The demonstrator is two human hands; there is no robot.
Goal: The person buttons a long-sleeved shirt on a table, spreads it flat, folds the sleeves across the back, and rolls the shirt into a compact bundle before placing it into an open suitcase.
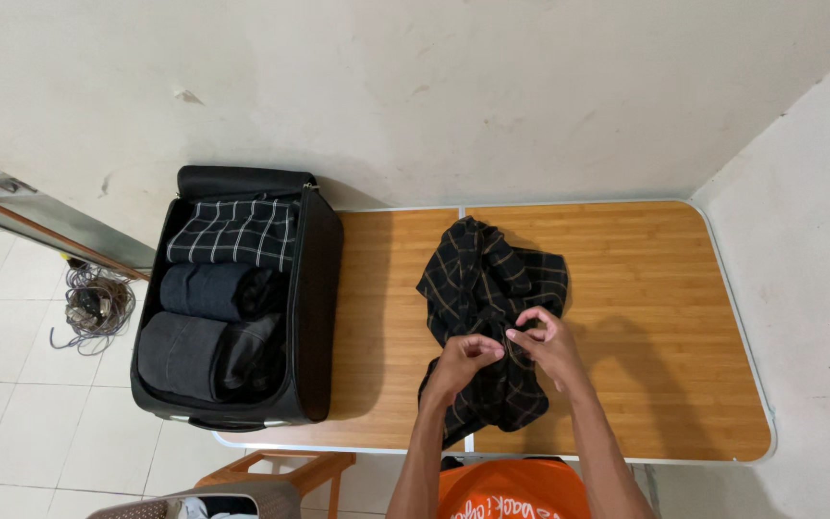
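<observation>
- Head view, far left of the frame: one coil of cable [94,306] lies on the tiled floor [12,404], just beside the suitcase.
- One black suitcase [317,308] stands open at the table's left end, its long axis running top to bottom of the frame. Three folded garments sit in it in a row: a black one with white checks [232,234] at the top, a dark one [213,290] in the middle, a grey one [184,354] at the bottom.
- One wooden table [655,317] with a pale rim fills the centre and right, pushed against the wall.
- One dark shirt with tan checks [487,279] lies crumpled at the middle of the table. Its long axis runs from the upper centre down to the near edge, and its lower end hangs slightly over that edge.
- The left hand [461,360] rests on the shirt's lower half, fingers curled in and pinching the cloth at the middle.
- The right hand [545,341] is just beside it, almost touching. Its thumb and forefinger are closed on a small fold of the same cloth, and the other fingers are bent loosely above.
- Bottom centre: an orange top [511,495] on the person, and part of a wooden chair [280,473] to its left.
</observation>
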